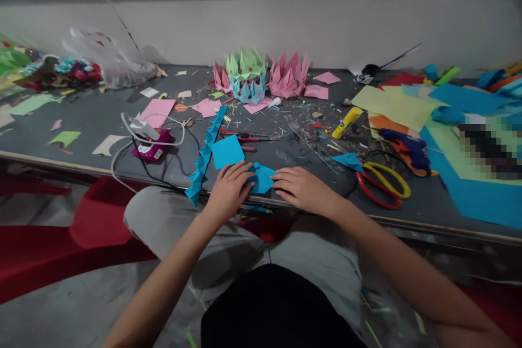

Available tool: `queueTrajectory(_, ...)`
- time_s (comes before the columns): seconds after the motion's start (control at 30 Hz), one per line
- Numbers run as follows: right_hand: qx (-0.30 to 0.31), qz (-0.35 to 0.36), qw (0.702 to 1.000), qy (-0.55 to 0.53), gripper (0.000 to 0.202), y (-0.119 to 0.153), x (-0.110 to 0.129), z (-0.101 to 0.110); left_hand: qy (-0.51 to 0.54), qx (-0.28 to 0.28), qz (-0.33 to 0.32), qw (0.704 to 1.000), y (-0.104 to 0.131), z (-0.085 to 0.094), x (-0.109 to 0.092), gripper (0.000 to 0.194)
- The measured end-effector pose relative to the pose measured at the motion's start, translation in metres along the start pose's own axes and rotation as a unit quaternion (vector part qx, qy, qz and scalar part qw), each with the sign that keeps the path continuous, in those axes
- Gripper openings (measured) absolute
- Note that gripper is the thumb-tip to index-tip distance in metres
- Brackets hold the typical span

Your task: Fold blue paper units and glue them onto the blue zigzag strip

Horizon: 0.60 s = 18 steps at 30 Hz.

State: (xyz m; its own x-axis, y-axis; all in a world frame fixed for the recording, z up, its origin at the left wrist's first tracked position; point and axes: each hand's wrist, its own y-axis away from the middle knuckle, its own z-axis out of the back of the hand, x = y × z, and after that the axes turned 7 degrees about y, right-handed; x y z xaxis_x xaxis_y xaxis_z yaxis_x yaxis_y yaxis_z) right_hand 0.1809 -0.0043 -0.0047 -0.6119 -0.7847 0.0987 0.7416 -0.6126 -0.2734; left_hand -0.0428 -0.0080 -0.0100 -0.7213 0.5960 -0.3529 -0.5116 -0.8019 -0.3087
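While both hands press on it, the small blue paper piece [262, 178] sits flat at the near edge of the grey table [93, 119], right in front of the person. The left hand [228, 189] has its fingers spread and laid over the paper's left side, and the right hand [299, 189] has its fingers flat and close together pinning the right corner. Neither hand is really gripping, more like holding it down.

Looks to me like a fold is being creased right now, midway through shaping one unit. I'd guess the next move needs a fingertip run firmly along the crease while the other hand keeps the sheet from sliding off the edge.

Just beyond the left hand lies a flat blue square [227, 151], and beside it a long zigzag strip of folded blue units [204, 155] running diagonally toward the table edge. To the right are red-and-yellow scissors [381, 182] next to a small blue triangle [349, 161], then a glue gun [408, 148] and big sheets of colored paper [397, 106]. Further back stand finished paper crowns [261, 75] in pink, green and blue. Left side has a pink gadget with white cable [151, 144]. Scraps are all over, but nothing really crowds the hands.
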Motion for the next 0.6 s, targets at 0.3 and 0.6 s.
queueTrajectory(0.3,0.031,-0.066,0.997,-0.023,0.017,-0.003,0.028,0.005,-0.025,0.001,-0.028,0.999,0.007,-0.004,-0.029,0.021)
queueTrajectory(0.6,0.028,-0.011,0.995,-0.098,0.014,0.002,-0.001,0.002,0.060,0.005,-0.018,0.998,0.013,-0.009,-0.017,0.017)
